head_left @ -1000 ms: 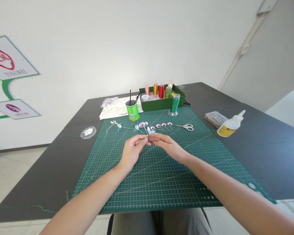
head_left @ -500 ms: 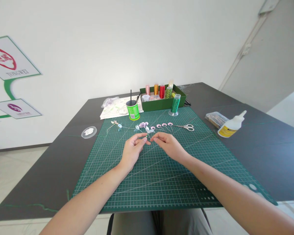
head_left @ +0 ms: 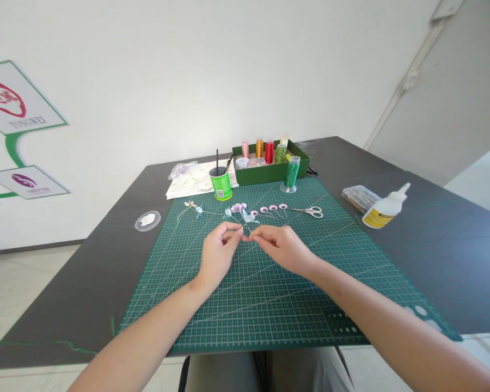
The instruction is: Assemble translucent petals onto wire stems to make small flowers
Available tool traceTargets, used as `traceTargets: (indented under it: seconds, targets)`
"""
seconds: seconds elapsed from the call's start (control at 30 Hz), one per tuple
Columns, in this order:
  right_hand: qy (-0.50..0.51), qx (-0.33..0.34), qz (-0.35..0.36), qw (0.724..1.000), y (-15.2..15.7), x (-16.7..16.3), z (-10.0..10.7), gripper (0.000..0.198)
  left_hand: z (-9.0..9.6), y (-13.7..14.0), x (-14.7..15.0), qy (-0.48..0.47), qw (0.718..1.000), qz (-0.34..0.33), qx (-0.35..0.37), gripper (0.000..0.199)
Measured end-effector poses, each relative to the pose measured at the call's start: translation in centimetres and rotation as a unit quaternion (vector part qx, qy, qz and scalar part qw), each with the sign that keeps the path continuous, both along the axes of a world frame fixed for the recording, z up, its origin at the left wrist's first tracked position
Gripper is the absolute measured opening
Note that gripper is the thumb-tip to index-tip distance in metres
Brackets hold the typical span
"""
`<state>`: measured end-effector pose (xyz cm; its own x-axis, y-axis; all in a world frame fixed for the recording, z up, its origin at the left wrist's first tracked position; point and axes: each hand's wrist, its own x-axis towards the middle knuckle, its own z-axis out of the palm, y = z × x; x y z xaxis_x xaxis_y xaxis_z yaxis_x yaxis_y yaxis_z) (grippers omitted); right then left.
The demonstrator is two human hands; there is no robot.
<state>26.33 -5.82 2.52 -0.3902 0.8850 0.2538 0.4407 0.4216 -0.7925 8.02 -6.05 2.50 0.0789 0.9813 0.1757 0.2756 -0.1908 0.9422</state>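
Observation:
My left hand (head_left: 217, 253) is closed in a pinch on the thin stem of a small artificial flower spray. Pale blue petals (head_left: 250, 217) stand up just beyond its fingertips, close to mauve petals (head_left: 239, 208). With thumb and forefinger pressed together, my right hand (head_left: 285, 249) meets the left fingertips just below the spray. What it pinches is too fine to make out. Pink wire-stemmed petals (head_left: 273, 208) lie in a row past the right hand, beside white-handled scissors (head_left: 314, 212). Another small spray (head_left: 198, 210) rests to the left.
A green cutting mat (head_left: 245, 305) covers the table's middle. Behind stand a green can (head_left: 221, 188) holding dark sticks, a green thread spool (head_left: 292, 173) and a green box (head_left: 265, 175) of spools. A glue bottle (head_left: 386, 209) and clear case (head_left: 361, 197) sit right, a small dish (head_left: 147, 220) left.
My right hand has shifted slightly left and down, its fingertips now against the left ones. My left hand keeps its pinch on the stem.

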Motion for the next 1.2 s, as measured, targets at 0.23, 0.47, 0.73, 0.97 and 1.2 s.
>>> traceTargets:
  seconds: [0.23,0.47,0.73,0.97,1.2]
  targets:
    - [0.030,-0.032,0.041,0.998,-0.1,0.3,0.3,0.026,-0.2,0.2,-0.3,0.053,0.998,-0.024,-0.018,0.015]
    - [0.164,-0.104,0.072,0.978,-0.2,0.9,1.4,0.028,-0.1,0.2,-0.5,0.199,0.970,-0.125,-0.068,0.011]
    - [0.252,-0.121,0.018,0.960,0.1,0.9,1.7,0.027,-0.7,-0.2,-0.2,0.179,0.958,-0.200,-0.099,0.012]
    - [0.237,-0.120,-0.037,0.963,0.6,0.8,1.0,0.026,-0.3,-0.9,0.3,0.159,0.951,-0.245,-0.103,0.012]
    - [0.204,-0.115,-0.098,0.967,1.6,0.8,-0.2,0.029,0.5,-1.3,0.5,0.158,0.952,-0.255,-0.064,0.012]
